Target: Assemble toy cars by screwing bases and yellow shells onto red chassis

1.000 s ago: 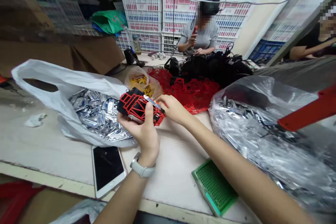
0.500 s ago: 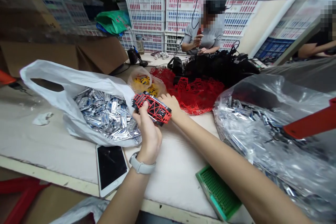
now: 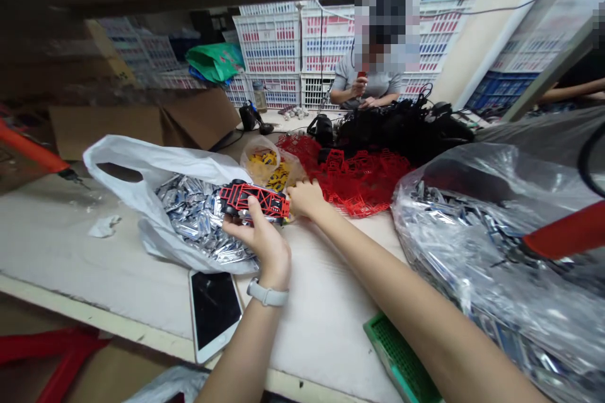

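Note:
My left hand (image 3: 265, 242) grips a toy car (image 3: 253, 200) with a red lattice frame and black wheels, thumb across its red side. It is held over the edge of a white plastic bag (image 3: 118, 150) full of shiny silver-and-blue pieces (image 3: 193, 220). My right hand (image 3: 306, 198) is just right of the car, fingers curled down beside a clear bag (image 3: 295, 170) of small yellow parts (image 3: 276, 176). What those fingertips hold, if anything, is hidden. Behind that hand lies a heap of red lattice frames (image 3: 359, 176).
A tablet (image 3: 215, 315) lies at the table's front edge. A green tray (image 3: 401, 352) sits under my right forearm. At right is a large clear bag (image 3: 472, 252) of silver pieces, with a red tool (image 3: 567, 233) above. A co-worker (image 3: 366, 85) sits opposite, behind black parts (image 3: 401, 126).
My left hand has carried the toy car left and turned it more level, away from my right hand. My right hand has moved off the car, beside the yellow parts' bag. The view has tilted.

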Demonstrator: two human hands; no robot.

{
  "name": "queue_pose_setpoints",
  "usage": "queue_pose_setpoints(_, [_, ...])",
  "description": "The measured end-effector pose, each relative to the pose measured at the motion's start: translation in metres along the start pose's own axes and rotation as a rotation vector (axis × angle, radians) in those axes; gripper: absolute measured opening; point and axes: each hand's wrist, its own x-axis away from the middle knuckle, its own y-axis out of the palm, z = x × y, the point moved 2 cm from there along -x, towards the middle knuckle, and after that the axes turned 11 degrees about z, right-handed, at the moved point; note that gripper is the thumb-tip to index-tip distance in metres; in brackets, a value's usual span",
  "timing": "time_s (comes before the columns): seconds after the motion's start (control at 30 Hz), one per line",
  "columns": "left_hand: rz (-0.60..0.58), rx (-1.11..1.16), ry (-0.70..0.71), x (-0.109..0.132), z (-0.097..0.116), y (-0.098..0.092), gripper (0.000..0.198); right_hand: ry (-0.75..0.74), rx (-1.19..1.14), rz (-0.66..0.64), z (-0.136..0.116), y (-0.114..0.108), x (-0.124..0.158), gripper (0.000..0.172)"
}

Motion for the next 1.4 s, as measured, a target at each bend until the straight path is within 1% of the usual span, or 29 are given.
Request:
queue_pose_setpoints(0.1, [-0.003,-0.04,0.028,-0.003,-0.006,-0.001,0.052,0.037,-0.06,-0.001,0.003,-0.004,0.001,0.036])
queue_pose_setpoints(0.17, [-0.001,-0.062,0.035,-0.004,-0.008,-0.001,0.052,0.078,-0.124,0.022,0.007,-0.006,0.003,0.036])
queue_pose_setpoints(0.37, [0.03,-0.093,0.011,-0.009,-0.011,0.001,0.051,0.267,-0.374,0.183,0.028,-0.005,0.014,0.034])
queue_pose_setpoints(0.43, [0.021,-0.099,-0.004,-0.01,-0.013,0.001,0.049,0.336,-0.481,0.231,0.035,-0.005,0.015,0.034])
queue_pose_setpoints(0.5, [-0.004,-0.114,-0.021,-0.012,-0.017,0.0,0.047,0.376,-0.618,0.252,0.041,-0.004,0.015,0.034])
queue_pose_setpoints(0.63, [-0.134,-0.202,-0.075,-0.016,-0.032,0.001,0.038,0.368,-0.913,0.29,0.049,0.0,0.014,0.036])
queue_pose_setpoints(0.7, [-0.205,-0.249,-0.078,-0.019,-0.038,0.003,0.036,0.354,-1.04,0.3,0.051,0.004,0.016,0.037])
queue_pose_setpoints(0.83, [-0.412,-0.311,-0.037,-0.02,-0.042,0.009,0.037,0.367,-1.192,0.313,0.052,0.011,0.024,0.036])
queue_pose_setpoints(0.9, [-0.462,-0.345,-0.018,-0.021,-0.042,0.011,0.036,0.385,-1.198,0.32,0.051,0.012,0.026,0.034])
queue_pose_setpoints(0.97, [-0.451,-0.364,0.002,-0.024,-0.044,0.013,0.035,0.391,-1.159,0.321,0.05,0.011,0.025,0.033])
queue_pose_setpoints(1.07, [-0.483,-0.349,0.031,-0.025,-0.048,0.017,0.032,0.372,-1.045,0.328,0.048,0.011,0.024,0.031])
queue_pose_setpoints(1.13, [-0.495,-0.353,0.025,-0.025,-0.05,0.017,0.034,0.356,-0.941,0.366,0.046,0.011,0.027,0.03])
queue_pose_setpoints(1.23, [-0.475,-0.371,0.001,-0.023,-0.05,0.014,0.04,0.347,-0.767,0.46,0.043,0.005,0.035,0.031])
queue_pose_setpoints(1.3, [-0.458,-0.372,-0.007,-0.019,-0.047,0.012,0.041,0.335,-0.663,0.518,0.043,-0.004,0.042,0.032])
queue_pose_setpoints(1.4, [-0.368,-0.337,0.013,-0.014,-0.035,0.008,0.042,0.267,-0.543,0.557,0.041,-0.02,0.049,0.028])
